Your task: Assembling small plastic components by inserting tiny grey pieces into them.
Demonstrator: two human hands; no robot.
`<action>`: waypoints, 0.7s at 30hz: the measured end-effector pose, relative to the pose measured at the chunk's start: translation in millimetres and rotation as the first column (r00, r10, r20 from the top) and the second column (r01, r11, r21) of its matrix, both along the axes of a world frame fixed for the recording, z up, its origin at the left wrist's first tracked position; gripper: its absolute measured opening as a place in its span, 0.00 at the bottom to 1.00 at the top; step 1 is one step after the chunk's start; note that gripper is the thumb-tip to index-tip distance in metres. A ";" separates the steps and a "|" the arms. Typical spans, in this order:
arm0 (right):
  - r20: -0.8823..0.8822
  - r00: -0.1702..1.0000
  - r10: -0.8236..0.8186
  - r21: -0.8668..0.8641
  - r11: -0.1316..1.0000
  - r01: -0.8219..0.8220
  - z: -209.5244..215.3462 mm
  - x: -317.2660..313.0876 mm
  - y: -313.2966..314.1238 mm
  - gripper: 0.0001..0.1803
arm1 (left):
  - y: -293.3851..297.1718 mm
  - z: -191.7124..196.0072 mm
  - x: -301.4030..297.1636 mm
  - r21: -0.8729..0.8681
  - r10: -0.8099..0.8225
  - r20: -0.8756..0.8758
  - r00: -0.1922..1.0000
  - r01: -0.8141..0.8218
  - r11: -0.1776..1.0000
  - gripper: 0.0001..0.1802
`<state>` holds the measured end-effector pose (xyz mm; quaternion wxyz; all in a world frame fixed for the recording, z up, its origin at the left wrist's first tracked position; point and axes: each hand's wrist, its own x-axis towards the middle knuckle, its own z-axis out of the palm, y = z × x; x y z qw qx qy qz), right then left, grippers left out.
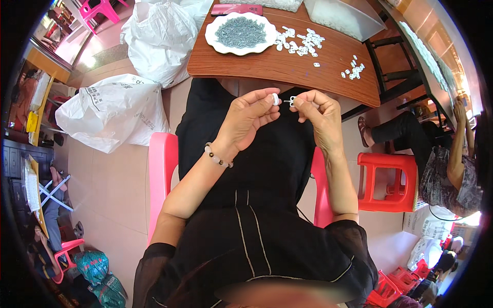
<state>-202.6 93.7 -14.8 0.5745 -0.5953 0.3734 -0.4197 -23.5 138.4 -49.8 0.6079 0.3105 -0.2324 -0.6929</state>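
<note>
My left hand (246, 115) pinches a small round white plastic piece (276, 99) between thumb and fingertips. Facing it, my right hand (321, 115) grips a small white two-holed plastic piece (292, 101), with a thin grey screw (286, 101) pointing from it toward the left hand. A narrow gap separates the two pieces. Both hands are above my lap, just short of the brown table (226, 64). On that table, a white scalloped plate (210, 38) holds a heap of grey screws (244, 32). Loose white two-holed pieces (308, 41) lie right of the plate.
A smaller group of white pieces (353, 69) lies near the table's right end. Behind stands a translucent bin (344, 18). White sacks (115, 110) rest on the floor at left. At right are a red stool (387, 179) and another seated person (447, 169).
</note>
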 end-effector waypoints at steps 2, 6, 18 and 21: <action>0.002 1.000 0.003 0.000 1.000 -0.003 0.2 0.2 1.4 0.07 | 1.6 2.1 -0.7 0.011 -0.016 0.012 1.000 0.016 1.000 0.16; 0.016 1.000 -0.004 0.006 1.000 0.004 2.2 1.0 3.6 0.06 | 2.3 1.6 -2.8 -0.003 -0.015 -0.008 1.000 0.015 1.000 0.16; 0.014 1.000 0.000 -0.008 1.000 0.000 -3.5 -2.6 1.7 0.07 | 2.8 2.9 -6.1 -0.018 0.019 0.064 0.998 -0.018 1.000 0.14; 0.073 0.997 0.013 0.049 0.999 -0.016 -3.6 -4.0 1.2 0.07 | 3.5 2.3 -3.9 0.024 0.017 0.107 0.994 -0.019 1.000 0.13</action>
